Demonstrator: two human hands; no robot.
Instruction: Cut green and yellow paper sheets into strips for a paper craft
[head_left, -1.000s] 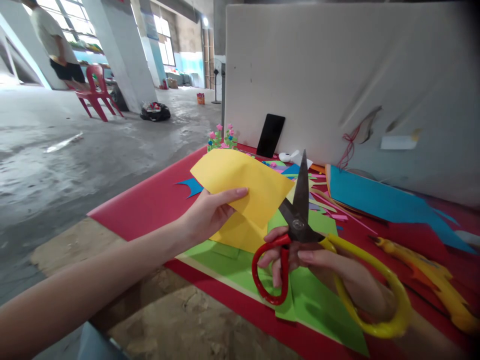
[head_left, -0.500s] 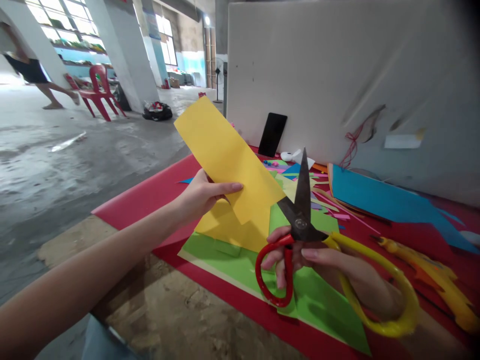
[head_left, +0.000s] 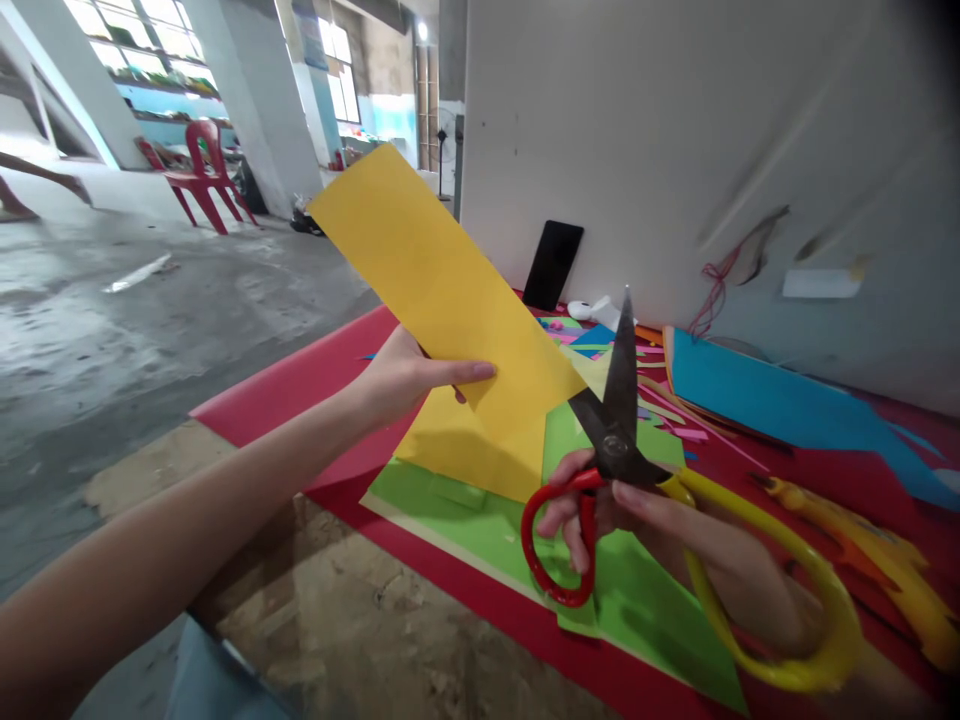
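Observation:
A long strip of yellow paper is pinched in my left hand, thumb on top and fingers behind it. The strip slants down to the right. My right hand grips a pair of scissors with one red and one yellow handle. Their blades stand apart, and the lower blade passes behind the strip's right corner. Below lies another piece of yellow paper, resting on green paper.
Red paper covers much of the board. Blue sheets and a yellow glue gun lie at the right. A black phone leans against the pale panel. Behind stands a red chair; a person's legs show far left.
The strip has shifted slightly up and left in view, its right end a little rightward. The scissors have moved a little right, blades still apart. The person walking behind has mostly left view.

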